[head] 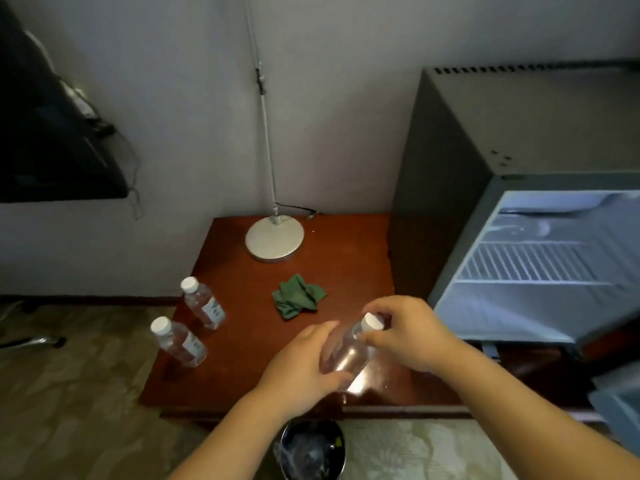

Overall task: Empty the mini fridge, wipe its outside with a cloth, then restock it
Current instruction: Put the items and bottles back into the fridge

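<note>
The wooden table (249, 362) bears two upright bottles (202, 303) (178, 341), a crumpled green cloth (298, 301), a lamp base (274, 239) and seemingly the fridge (554, 116).

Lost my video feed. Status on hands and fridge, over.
Left hand and right hand hold one bottle over table. Two more bottles stand at its left; cloth lies mid-table. Fridge open, shelf bare.

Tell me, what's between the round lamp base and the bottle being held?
A crumpled green cloth lies on the table between the lamp base and the bottle; the head view shows it.
</note>
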`<state>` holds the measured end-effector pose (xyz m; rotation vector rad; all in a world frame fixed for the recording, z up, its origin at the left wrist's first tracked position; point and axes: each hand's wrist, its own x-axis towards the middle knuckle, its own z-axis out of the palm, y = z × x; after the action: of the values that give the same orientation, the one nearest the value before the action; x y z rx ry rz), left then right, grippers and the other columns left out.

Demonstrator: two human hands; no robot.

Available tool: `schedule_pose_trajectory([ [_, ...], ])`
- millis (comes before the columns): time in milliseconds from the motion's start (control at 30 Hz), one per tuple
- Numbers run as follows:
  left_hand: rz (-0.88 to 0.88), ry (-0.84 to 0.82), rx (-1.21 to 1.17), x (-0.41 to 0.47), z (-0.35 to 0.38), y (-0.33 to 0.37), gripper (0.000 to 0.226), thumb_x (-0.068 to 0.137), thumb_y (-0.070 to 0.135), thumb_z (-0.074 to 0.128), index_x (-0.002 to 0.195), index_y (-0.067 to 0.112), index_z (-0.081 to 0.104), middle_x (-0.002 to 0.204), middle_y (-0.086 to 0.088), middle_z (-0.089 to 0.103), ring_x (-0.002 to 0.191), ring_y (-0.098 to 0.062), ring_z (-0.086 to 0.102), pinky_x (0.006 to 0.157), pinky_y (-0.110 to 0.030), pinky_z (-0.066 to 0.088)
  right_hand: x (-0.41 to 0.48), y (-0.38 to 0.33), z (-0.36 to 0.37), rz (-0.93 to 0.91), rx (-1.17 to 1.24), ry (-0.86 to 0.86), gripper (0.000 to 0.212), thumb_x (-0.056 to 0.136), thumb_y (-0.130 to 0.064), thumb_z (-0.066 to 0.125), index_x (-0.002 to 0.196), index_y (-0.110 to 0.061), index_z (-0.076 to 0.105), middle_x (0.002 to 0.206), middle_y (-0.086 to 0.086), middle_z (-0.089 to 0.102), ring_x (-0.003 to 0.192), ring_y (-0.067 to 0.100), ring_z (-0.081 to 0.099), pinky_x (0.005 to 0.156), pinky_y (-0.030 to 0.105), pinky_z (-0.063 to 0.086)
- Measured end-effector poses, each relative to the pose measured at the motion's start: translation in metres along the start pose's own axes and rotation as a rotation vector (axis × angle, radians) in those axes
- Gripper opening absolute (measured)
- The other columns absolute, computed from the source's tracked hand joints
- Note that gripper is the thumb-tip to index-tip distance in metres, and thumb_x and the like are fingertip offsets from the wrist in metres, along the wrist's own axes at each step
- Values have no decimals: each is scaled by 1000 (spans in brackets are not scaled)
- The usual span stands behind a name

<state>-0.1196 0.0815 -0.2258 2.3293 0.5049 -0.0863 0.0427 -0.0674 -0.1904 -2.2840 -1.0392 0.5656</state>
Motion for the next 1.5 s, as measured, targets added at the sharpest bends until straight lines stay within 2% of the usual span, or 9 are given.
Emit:
schedule_pose_trajectory([
  [167, 176, -98, -35, 32, 14, 74, 68, 72, 62, 77, 129, 54, 41, 111, 21, 65, 96, -2, 62, 75, -29, 52, -54, 1, -65, 70, 197, 204, 25, 72, -36, 87, 92, -40, 73, 88, -28, 70, 87, -5, 65, 79, 19, 52],
  [300, 247, -99, -147, 44, 33, 126, 60, 69, 60, 80, 118, 52, 46, 103, 21, 68, 91, -2, 65, 80, -38, 56, -98, 33, -101, 77, 536, 289, 49, 72, -23, 86, 117, -34, 69, 111, -8, 71, 93, 18, 69, 84, 35, 59],
  [367, 262, -110, -224, 47, 44, 153, 57, 68, 56, 83, 115, 50, 50, 103, 24, 68, 91, 5, 64, 83, -35, 56, -121, 60, -116, 141, 622, 327, 58, 66, -20, 84, 120, -31, 65, 118, -9, 67, 102, 16, 67, 86, 38, 57],
  [567, 261, -91, -458, 60, 79, 224, 42, 77, 35, 85, 111, 40, 60, 101, 23, 71, 92, 5, 67, 79, -22, 54, -156, 126, -134, 248, 495, 148, 72, 63, -34, 90, 125, -41, 53, 127, -17, 62, 119, 2, 59, 106, 34, 48],
  [833, 121, -9, -716, 95, 102, 278, 29, 88, 18, 76, 114, 21, 63, 90, 5, 73, 72, 0, 69, 58, -12, 48, -134, 161, -165, 168, 445, 213, 62, 65, -25, 91, 116, -36, 58, 105, -6, 72, 93, 10, 71, 86, 41, 59],
  [1067, 92, 99, -722, 121, 106, 282, 32, 88, 10, 76, 117, 19, 65, 100, 4, 77, 93, -7, 73, 77, -22, 55, -95, 184, -169, 172, 415, 189, 62, 66, -32, 91, 118, -36, 57, 109, -10, 68, 92, 7, 67, 81, 32, 59],
  [1200, 122, 151, -583, 131, 99, 285, 39, 87, 22, 79, 121, 23, 61, 104, 7, 75, 94, -3, 71, 80, -23, 53, -75, 188, -166, 107, 367, 217, 64, 67, -33, 90, 124, -37, 61, 111, -17, 60, 95, 0, 60, 77, 19, 51],
  [1367, 91, 172, 30, 159, 88, 290, 64, 63, 79, 60, 115, 43, 48, 104, 5, 62, 90, -15, 64, 77, -38, 57, -59, 207, -172, 148, 374, 257, 54, 77, -24, 86, 123, -34, 60, 103, -16, 61, 94, 8, 62, 85, 29, 54],
  [1500, 114, 148, 503, 186, 91, 297, 61, 80, 65, 64, 130, 37, 44, 119, 2, 60, 110, -23, 54, 89, -41, 52, -51, 230, -183, 237, 538, 513, 52, 84, -10, 79, 129, -30, 61, 110, -6, 63, 86, 4, 63, 69, 25, 54],
])
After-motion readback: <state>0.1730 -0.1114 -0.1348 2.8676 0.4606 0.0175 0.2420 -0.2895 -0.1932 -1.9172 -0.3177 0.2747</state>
